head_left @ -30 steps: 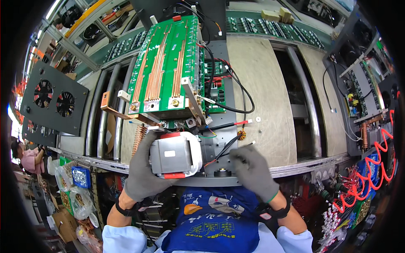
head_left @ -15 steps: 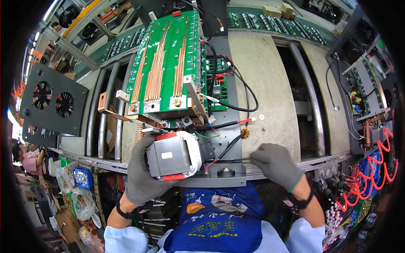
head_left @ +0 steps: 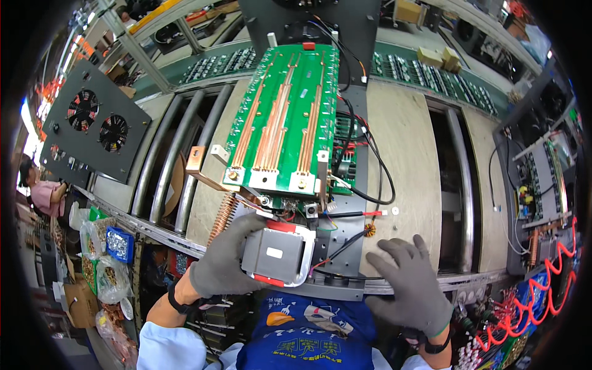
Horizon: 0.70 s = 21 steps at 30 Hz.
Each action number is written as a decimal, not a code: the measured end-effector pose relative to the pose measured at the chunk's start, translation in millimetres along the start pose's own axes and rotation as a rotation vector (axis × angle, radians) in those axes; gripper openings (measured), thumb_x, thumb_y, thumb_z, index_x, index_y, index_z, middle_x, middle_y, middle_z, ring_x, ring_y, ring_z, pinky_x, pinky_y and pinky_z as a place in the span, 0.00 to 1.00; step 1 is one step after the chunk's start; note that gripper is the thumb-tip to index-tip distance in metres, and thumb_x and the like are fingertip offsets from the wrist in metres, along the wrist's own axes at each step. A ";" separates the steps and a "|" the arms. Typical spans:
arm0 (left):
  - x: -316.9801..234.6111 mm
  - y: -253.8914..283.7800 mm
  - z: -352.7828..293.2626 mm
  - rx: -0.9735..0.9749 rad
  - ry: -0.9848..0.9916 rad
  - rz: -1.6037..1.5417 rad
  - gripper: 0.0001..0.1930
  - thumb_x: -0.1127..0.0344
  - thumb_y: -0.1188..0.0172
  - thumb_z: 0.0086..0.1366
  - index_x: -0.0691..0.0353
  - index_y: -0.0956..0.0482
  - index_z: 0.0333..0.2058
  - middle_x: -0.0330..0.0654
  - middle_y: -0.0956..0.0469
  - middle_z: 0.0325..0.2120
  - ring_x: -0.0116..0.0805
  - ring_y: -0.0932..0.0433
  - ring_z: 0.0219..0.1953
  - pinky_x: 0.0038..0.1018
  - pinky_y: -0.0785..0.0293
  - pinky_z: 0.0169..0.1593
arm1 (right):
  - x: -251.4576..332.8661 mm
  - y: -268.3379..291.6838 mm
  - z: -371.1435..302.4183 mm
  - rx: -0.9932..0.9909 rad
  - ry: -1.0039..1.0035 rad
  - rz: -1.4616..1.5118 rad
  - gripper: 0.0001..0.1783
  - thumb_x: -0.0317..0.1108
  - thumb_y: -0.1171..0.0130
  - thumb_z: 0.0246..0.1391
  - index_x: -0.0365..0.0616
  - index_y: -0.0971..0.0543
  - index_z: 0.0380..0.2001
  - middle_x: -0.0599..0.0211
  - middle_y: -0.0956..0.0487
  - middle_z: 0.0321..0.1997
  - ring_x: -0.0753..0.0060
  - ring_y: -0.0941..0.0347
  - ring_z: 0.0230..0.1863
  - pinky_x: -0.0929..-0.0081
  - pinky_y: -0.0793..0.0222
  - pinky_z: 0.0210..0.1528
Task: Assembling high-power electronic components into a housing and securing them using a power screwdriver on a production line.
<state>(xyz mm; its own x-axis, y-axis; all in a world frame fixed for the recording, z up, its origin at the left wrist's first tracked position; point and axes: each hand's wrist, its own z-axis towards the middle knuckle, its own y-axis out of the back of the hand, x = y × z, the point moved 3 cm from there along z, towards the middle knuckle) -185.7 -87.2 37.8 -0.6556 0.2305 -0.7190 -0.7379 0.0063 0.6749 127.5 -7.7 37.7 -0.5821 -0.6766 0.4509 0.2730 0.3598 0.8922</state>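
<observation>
Gray work gloves cover both hands. My left hand (head_left: 225, 262) is wrapped round the left side of a blocky gray transformer (head_left: 274, 253) with red strips at two ends and a pale metal frame. It sits at the near end of a dark gray chassis plate (head_left: 338, 243); its underside is hidden. Just beyond stands a large green circuit board (head_left: 280, 123) with copper strips, beside a copper coil (head_left: 223, 217). Right of the transformer, my right hand (head_left: 412, 287) is open with fingers spread, near the end of a thin black cable (head_left: 348, 277) and holding nothing.
Metal rollers (head_left: 163, 160) flank the pale work board (head_left: 404, 148). A gray fan panel (head_left: 92, 123) stands left, another chassis (head_left: 536, 179) right. Bins and bags of small parts, including a blue bin (head_left: 119, 245), lie lower left. A red coiled hose (head_left: 542, 290) hangs right. Someone in pink is far left.
My right hand has gone from closed at the black cable to open and apart from it. My left hand stays on the transformer. The whole view has shifted, the scene appearing further right and lower.
</observation>
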 end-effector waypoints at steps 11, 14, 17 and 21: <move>1.5 0.1 -7.1 -0.033 -0.018 -0.010 0.46 0.63 0.14 0.42 0.68 0.32 0.58 0.54 0.23 0.49 0.51 0.20 0.52 0.40 0.24 0.56 | 41.4 -76.0 47.4 -0.190 0.100 0.193 0.28 0.43 0.31 0.51 0.37 0.22 0.51 0.58 0.19 0.45 0.55 0.22 0.46 0.58 0.28 0.50; -0.3 1.2 -5.3 -0.030 -0.020 0.000 0.47 0.62 0.14 0.43 0.67 0.32 0.59 0.54 0.24 0.50 0.52 0.21 0.53 0.40 0.25 0.57 | 42.7 -82.9 48.6 -0.131 0.090 0.170 0.27 0.44 0.32 0.53 0.38 0.22 0.52 0.59 0.19 0.45 0.56 0.21 0.45 0.59 0.27 0.48; -2.1 1.5 -3.9 -0.040 -0.032 0.002 0.47 0.62 0.14 0.43 0.67 0.33 0.59 0.54 0.24 0.51 0.53 0.21 0.53 0.40 0.25 0.57 | 43.9 -81.2 50.0 -0.149 0.139 0.154 0.27 0.43 0.33 0.53 0.40 0.22 0.53 0.59 0.19 0.45 0.58 0.21 0.43 0.60 0.26 0.45; -3.9 0.6 -6.5 -0.047 -0.024 -0.010 0.48 0.63 0.15 0.44 0.67 0.34 0.61 0.54 0.24 0.51 0.53 0.21 0.53 0.40 0.24 0.57 | 44.9 -81.1 52.7 -0.114 0.166 0.149 0.26 0.41 0.33 0.54 0.41 0.22 0.54 0.58 0.19 0.45 0.55 0.20 0.39 0.59 0.25 0.41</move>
<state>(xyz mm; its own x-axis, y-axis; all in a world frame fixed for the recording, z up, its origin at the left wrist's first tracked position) -184.6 -94.4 40.0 -0.6447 0.2535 -0.7212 -0.7514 -0.0367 0.6588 38.8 -33.4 -15.7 -0.3977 -0.7213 0.5671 0.4361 0.3952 0.8085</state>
